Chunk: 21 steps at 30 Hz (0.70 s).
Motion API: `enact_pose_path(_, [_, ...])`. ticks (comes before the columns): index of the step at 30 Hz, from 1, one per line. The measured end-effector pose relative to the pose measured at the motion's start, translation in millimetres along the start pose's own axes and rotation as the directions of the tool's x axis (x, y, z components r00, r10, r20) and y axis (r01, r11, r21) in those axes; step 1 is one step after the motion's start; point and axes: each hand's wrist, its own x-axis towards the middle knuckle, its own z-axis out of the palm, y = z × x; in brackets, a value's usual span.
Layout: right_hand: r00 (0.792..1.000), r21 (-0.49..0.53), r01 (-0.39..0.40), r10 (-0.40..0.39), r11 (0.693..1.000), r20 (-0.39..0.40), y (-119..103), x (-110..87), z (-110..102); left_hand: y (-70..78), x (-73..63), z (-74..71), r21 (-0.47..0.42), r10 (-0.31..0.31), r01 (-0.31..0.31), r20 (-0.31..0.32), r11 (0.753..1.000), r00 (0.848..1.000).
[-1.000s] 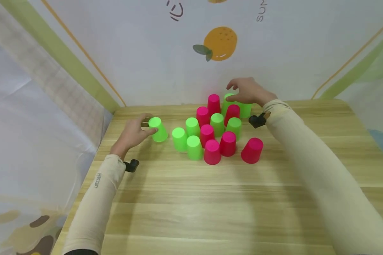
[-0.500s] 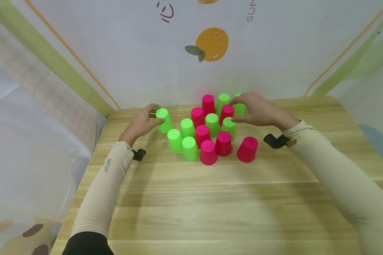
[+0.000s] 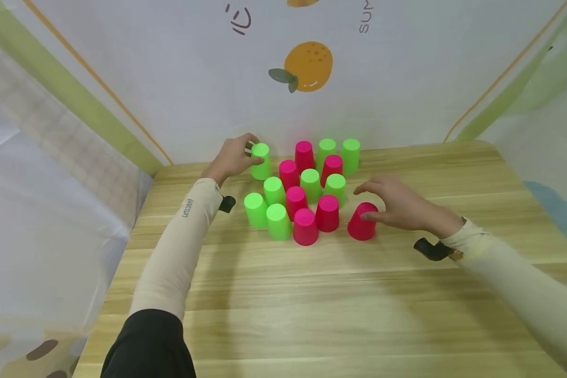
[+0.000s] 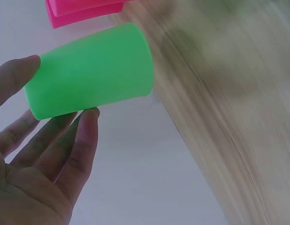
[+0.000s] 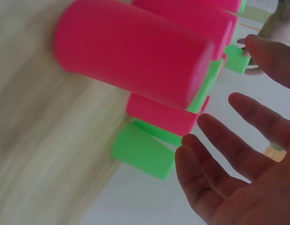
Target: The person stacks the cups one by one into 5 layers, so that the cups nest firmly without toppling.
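Near the table's back edge, my left hand (image 3: 232,156) pinches an upside-down green cup (image 3: 261,163) between thumb and fingers. The left wrist view shows the thumb on one side of that green cup (image 4: 91,72) and fingertips on the other. My right hand (image 3: 401,205) is spread beside an upside-down pink cup (image 3: 360,227) at the right of the group. In the right wrist view the fingers are apart from this pink cup (image 5: 131,51), with nothing held. Several more pink and green cups stand upside down between the hands, such as a front pink cup (image 3: 305,228).
The cups stand close together on a wooden table (image 3: 293,304). A white curtain (image 3: 208,94) with a printed orange hangs right behind the table's back edge. Two green cups, one a far green cup (image 3: 350,156), stand at the back near it.
The left hand has carried its green cup to the right and back, toward the curtain. The right hand has come from the back cups toward the front, to the separate pink cup.
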Motion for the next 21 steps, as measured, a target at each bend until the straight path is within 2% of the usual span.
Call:
enact_pose_path(9, [0.999,0.088,0.033,-0.029,0.996,-0.046,11,-12.5,25,6.8,23.9,5.2,0.025,-0.086,0.085,0.026,0.996,0.996])
enact_pose_path(16, [0.998,0.143,-0.002,0.01,0.99,-0.059,13,-13.9,26,14.2,31.7,7.2,-0.062,-0.147,0.149,0.043,0.987,0.988])
enact_pose_path(21, [0.998,0.173,-0.001,0.012,0.985,-0.066,13,-14.9,26,17.6,35.0,8.7,-0.032,-0.159,0.162,0.068,0.986,0.985])
